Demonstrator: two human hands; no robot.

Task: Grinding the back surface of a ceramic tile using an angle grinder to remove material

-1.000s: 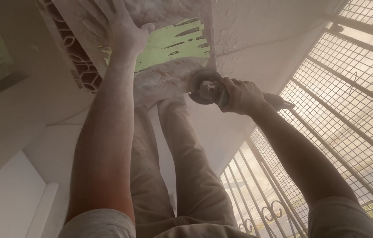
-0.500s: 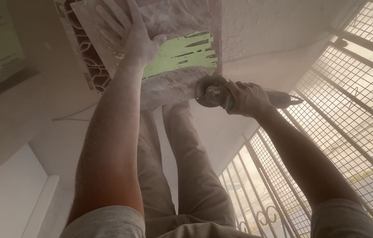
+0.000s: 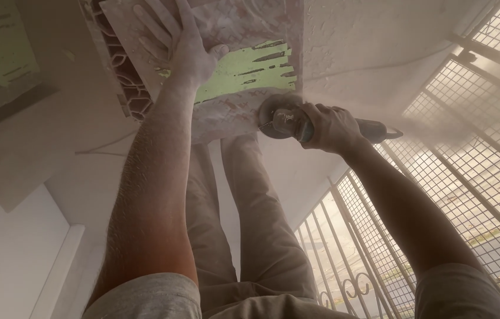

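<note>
Your left hand (image 3: 182, 50) presses flat, fingers spread, on the stiff, brittle tile (image 3: 226, 88) over the floor; your right hand (image 3: 329, 127) grips the heavy grinder (image 3: 288, 118) at its edge. Hold it flat, away from the cut.

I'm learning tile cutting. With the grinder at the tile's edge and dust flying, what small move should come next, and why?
Probably ease the angle grinder a little further along the tile: the right hand has the disc at its edge, and the left hand presses the tile flat.

No packages, labels, signs or screens in view.
</note>
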